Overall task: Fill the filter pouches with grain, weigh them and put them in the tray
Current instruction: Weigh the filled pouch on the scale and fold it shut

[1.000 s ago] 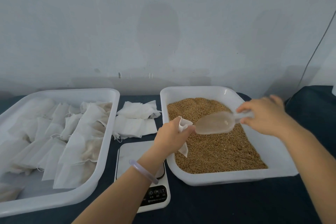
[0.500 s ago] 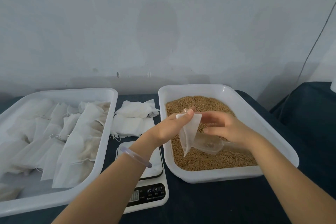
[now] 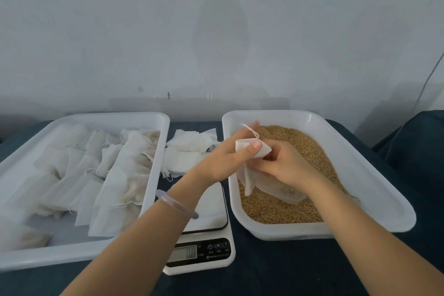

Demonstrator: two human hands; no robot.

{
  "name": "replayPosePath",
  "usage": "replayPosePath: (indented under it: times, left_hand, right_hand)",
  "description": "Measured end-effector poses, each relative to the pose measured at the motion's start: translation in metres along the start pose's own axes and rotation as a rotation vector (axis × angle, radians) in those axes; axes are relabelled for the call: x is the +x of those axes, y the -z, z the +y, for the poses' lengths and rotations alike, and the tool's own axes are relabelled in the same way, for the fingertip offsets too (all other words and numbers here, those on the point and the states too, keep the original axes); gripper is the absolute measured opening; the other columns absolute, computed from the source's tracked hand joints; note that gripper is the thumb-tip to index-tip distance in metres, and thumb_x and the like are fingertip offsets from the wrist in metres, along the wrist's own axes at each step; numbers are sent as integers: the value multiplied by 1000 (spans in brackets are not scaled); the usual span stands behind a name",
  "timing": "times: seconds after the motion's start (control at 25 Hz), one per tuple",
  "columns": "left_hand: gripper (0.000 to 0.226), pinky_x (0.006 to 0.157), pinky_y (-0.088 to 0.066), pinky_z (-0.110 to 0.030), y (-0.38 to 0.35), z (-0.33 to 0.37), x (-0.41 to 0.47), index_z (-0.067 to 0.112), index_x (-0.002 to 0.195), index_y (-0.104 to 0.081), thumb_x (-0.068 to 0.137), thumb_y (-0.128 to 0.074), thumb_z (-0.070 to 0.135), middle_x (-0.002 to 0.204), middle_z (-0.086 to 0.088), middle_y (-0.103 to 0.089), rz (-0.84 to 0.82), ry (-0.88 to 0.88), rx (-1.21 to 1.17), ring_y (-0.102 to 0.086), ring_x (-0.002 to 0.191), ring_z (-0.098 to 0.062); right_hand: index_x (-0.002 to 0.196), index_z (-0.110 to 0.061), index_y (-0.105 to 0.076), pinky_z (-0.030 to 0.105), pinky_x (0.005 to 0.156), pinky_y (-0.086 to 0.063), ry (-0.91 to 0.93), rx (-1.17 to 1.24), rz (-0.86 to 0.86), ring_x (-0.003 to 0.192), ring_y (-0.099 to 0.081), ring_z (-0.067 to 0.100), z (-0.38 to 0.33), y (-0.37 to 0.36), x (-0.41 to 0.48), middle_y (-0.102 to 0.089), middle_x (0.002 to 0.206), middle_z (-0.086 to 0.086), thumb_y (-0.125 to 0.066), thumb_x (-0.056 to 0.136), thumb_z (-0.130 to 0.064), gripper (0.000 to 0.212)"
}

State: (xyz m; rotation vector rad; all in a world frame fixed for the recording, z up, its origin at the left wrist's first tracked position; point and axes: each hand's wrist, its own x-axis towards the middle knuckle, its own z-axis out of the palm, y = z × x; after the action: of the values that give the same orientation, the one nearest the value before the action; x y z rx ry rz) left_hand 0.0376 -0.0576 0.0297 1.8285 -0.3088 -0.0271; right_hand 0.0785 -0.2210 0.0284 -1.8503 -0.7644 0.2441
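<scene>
**A:** Head view. Where is the filter pouch (image 3: 249, 151)?

**B:** It is held up over the near-left part of the grain (image 3: 276, 209), at about 2 o'clock from the scale (image 3: 204, 204). Its lower end hangs down and touches the grain.

**A:** And the hands?

**B:** The left hand (image 3: 223, 163) reaches in from 8 o'clock and pinches the pouch's top edge, thumb in front. A thin drawstring (image 3: 251, 131) loops up over that hand's fingers. The right hand (image 3: 286, 166) comes from 4 o'clock. Its curled fingers meet the pouch's right corner and hold it there, so both hands grip the same pouch.

**A:** The scoop?

**B:** A clear scoop (image 3: 281, 190) lies in the grain just under the right hand. Neither hand holds it.

**A:** The rest of the table?

**B:** The grain tray (image 3: 374, 190) sits at 3 o'clock from the scale. The white tray (image 3: 153, 125) at 9 o'clock holds many filled pouches (image 3: 125, 175), lying overlapped. A loose pile of flat empty pouches (image 3: 189, 146) lies at 12 o'clock, between the two trays. The left forearm, with a pale bracelet (image 3: 176, 204) at the wrist, crosses above the scale's platform. The scale's display (image 3: 182, 253) is too blurred to read. Everything rests on a dark cloth (image 3: 276, 271).
</scene>
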Motion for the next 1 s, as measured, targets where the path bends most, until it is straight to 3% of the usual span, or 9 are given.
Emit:
replayPosePath:
  times: [0.08,0.24,0.32,0.4,0.48,0.56,0.64,0.88,1.0]
  left_hand:
    - [74,82,-49,-16,20,-3,-12,29,127,-46,65,-79,51,115,7,-61,176,17,160,-60,101,-2]
    - [24,54,-44,-9,57,-12,-43,35,80,-64,66,-83,31,70,17,-65,201,90,492,-60,65,2]
    - [23,59,-41,-7,69,-17,-55,37,70,-58,72,-80,27,65,16,-61,177,149,577,-58,68,-1]
    - [27,86,-39,-11,76,-23,-60,34,63,-50,79,-72,31,64,14,-53,146,221,755,-54,75,-10]
    - [35,114,-8,-33,79,-31,-60,27,57,-44,85,-62,37,62,9,-48,115,311,972,-53,82,-16]
    - [40,116,7,-45,78,-38,-58,19,55,-41,86,-57,37,60,5,-45,79,362,1038,-56,86,-20]
    - [40,115,4,-50,75,-43,-57,17,54,-39,85,-57,35,59,5,-43,61,369,1052,-55,85,-22]
    - [38,113,-6,-48,75,-56,-55,19,54,-40,80,-59,37,57,7,-42,78,340,1109,-49,69,-16]
    - [26,114,2,-54,71,-56,-53,21,65,-57,83,-57,40,62,8,-44,36,365,1177,-52,79,-17]
  right_hand:
    - [95,-11,-68,23,51,-48,-5,10,63,55,-61,9,-7,-13,8,-68,67,-2,-72,80,-18,17]
    - [102,-11,-63,31,59,-58,-76,-4,-47,64,-70,20,-21,-48,25,-72,79,5,-78,73,-17,32]
    - [98,-13,-65,27,60,-56,-43,-168,-145,66,-69,18,-21,-65,33,-70,81,3,-78,72,-18,29]
    - [84,-11,-67,27,56,-45,-5,-418,-171,64,-63,19,-15,-80,41,-67,74,4,-77,73,-29,23]
    - [63,-11,-59,25,50,-33,13,-619,-168,55,-50,18,-7,-92,45,-58,60,4,-74,75,-38,33]
    - [50,-17,-43,22,48,-23,25,-752,-171,54,-43,16,-2,-98,47,-46,52,-2,-71,79,-38,45]
    - [49,-21,-35,23,54,-22,25,-810,-194,56,-40,15,1,-98,48,-41,51,-5,-66,82,-38,48]
    - [51,-23,-37,34,80,-29,71,-1019,-254,61,-36,11,8,-103,52,-42,56,-8,-51,86,-42,42]
    - [54,-27,-38,36,84,-28,97,-1156,-274,74,-37,15,10,-106,51,-40,60,-11,-49,82,-53,40]
